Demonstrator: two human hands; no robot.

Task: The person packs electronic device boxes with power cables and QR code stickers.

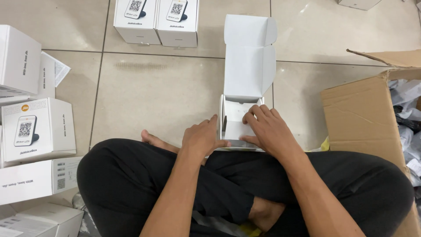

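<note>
Flanking open white box (245, 87), closed boxes (155, 19), brown carton (364, 114)

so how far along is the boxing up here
Done: closed white boxes stand at the left and at the top. In hand: left hand and right hand press into the open white box, lid flap up. Left: that lid is unclosed; the cardboard carton shows bagged items.

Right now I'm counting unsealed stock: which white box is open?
The box between both hands, lid flipped up away from the person; the other white boxes around are closed.
</note>
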